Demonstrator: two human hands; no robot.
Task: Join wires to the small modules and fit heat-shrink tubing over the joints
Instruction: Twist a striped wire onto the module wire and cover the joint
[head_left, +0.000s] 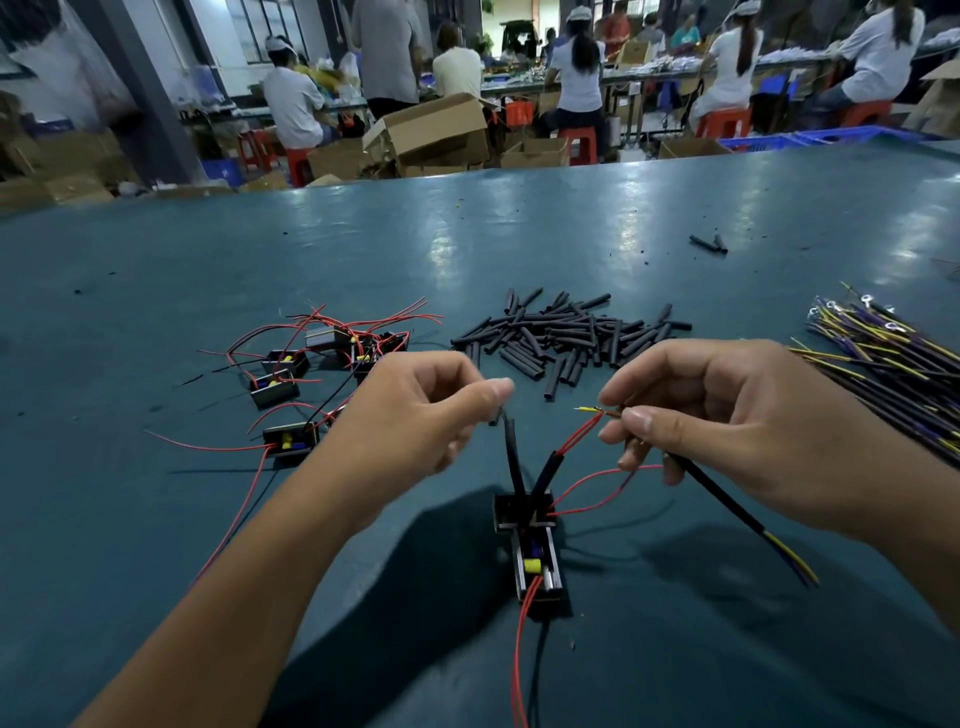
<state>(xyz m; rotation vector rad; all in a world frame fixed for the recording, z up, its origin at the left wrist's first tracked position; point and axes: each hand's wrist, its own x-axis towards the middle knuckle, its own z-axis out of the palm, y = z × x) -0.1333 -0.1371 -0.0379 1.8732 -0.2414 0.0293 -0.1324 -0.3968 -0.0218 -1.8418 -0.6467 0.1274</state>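
Head view: one module (530, 545) lies near the worktop's (156, 291) near edge, two black sleeves already on its leads. A sleeved lead is pinched by the left hand (415, 415); a red wire and black cable (727, 504) are pinched together by the right hand (727, 415). Joint unfinished; further modules (283, 384) and loose tubing (561, 338) remain

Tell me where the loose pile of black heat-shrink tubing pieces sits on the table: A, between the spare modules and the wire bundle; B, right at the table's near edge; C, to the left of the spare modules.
A: the pile of tubing pieces lies with the spare modules on its left and the wire bundle on its right.
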